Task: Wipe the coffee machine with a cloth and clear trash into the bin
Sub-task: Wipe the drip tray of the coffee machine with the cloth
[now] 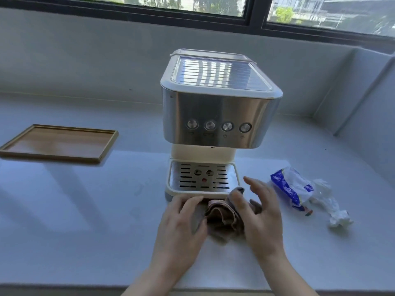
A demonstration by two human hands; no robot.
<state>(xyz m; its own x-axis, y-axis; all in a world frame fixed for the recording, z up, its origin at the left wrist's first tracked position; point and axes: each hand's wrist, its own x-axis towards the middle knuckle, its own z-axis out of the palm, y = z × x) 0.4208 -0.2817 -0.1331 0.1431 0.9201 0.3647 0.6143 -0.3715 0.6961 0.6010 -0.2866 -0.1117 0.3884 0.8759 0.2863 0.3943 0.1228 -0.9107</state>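
A steel and cream coffee machine point(215, 116) stands mid-counter, its drip tray point(203, 178) facing me. Just in front of the tray a folded grey-brown cloth point(222, 214) lies on the counter. My left hand point(181, 227) rests on the cloth's left side with its fingers nearly straight. My right hand point(260, 212) is at the cloth's right side; the fingers are spread and straight, and the thumb is tucked into a fold whose corner lifts over it. Trash lies to the right: a crumpled blue and white wrapper point(290, 189) and a wad of white tissue point(333, 208).
A shallow wooden tray point(57, 144) sits on the white counter point(85, 210) to the left. A wall with a dark-framed window point(256, 11) runs behind the machine, and a side wall closes the far right. No bin is in view.
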